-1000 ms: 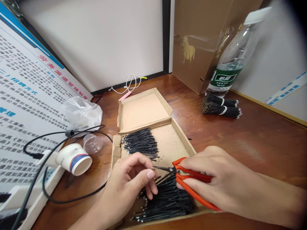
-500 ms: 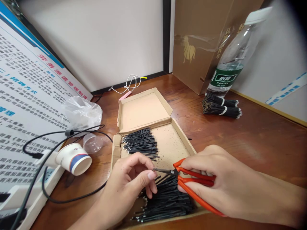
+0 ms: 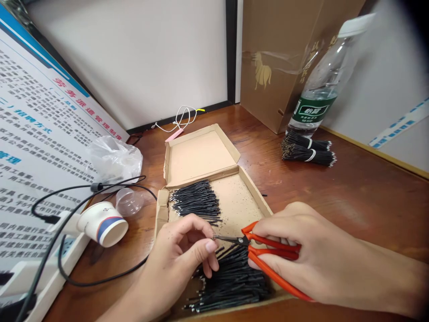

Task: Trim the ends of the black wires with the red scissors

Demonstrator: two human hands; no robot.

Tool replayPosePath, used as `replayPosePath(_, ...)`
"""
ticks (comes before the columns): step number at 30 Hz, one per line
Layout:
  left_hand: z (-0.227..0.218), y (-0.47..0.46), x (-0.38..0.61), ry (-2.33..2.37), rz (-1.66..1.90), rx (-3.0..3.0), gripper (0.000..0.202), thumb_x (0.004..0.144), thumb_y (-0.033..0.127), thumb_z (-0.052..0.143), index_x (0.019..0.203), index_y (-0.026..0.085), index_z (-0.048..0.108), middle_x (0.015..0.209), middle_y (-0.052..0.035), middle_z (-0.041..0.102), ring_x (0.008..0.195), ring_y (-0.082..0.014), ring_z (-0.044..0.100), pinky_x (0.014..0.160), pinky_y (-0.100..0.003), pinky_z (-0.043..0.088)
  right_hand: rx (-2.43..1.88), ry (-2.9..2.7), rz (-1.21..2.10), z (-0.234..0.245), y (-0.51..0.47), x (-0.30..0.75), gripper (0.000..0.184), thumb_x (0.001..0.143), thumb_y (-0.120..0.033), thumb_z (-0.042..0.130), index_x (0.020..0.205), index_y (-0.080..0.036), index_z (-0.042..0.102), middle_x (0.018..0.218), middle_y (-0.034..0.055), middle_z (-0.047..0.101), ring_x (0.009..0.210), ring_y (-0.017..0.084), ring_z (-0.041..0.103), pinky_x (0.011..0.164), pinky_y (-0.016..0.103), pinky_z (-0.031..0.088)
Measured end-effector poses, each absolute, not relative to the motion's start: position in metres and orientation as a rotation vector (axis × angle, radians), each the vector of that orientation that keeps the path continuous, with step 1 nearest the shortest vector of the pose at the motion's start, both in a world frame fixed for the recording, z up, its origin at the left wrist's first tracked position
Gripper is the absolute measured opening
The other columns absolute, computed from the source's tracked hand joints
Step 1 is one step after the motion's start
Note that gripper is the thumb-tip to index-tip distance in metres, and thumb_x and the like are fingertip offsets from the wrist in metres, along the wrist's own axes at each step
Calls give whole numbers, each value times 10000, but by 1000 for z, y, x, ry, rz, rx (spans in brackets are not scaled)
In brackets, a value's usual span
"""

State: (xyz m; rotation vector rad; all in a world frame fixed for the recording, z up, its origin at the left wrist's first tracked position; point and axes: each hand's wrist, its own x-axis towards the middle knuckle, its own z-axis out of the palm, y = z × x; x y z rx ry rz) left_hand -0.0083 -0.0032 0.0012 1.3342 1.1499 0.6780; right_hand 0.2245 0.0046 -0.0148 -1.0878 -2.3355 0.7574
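Note:
My right hand (image 3: 301, 250) grips red-handled scissors (image 3: 246, 240), its fingers in the loops. The scissors' narrow blades point left and look nearly closed. Their tips meet the fingertips of my left hand (image 3: 182, 255), where thumb and finger are bent close together in a pinch. Whatever lies in that pinch is too small or hidden to make out. Below both hands, a heap of short black wires (image 3: 234, 281) with pale ends lies in the near part of an open cardboard box (image 3: 237, 192). A second pile of black wires (image 3: 196, 199) sits at the box's far left.
Two banded wire bundles (image 3: 310, 152) lie by a water bottle (image 3: 311, 107) at right, before a brown carton (image 3: 268, 58). At left are a tipped paper cup (image 3: 103, 223), clear plastic cup (image 3: 129, 201), plastic bag (image 3: 117, 156), black cable (image 3: 110, 281) and power strip (image 3: 63, 264).
The view has shifted very slightly. Both hands and the scissors keep practically the same pose, blade tips still at my left fingertips.

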Motion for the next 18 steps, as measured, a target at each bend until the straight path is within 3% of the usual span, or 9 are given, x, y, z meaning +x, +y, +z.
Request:
replayPosePath(12,0,-3,-8,1139,689,1315,179,895,294,649,822,150,570,610,-22,679,514,-117,607,506,-210,509,-1006,-2355,678,-14,5,224,250,864,-147,542,620,-188,507,519,-69,501,484,84,381,555,232,330)
replayPosePath(18,1,-4,-9,1136,688,1316,175,897,292,649,828,153,569,614,-22,684,505,-117,610,495,-208,507,-1071,-2333,741,-14,4,224,299,871,-205,572,595,-191,459,508,-75,456,488,83,367,538,226,323)
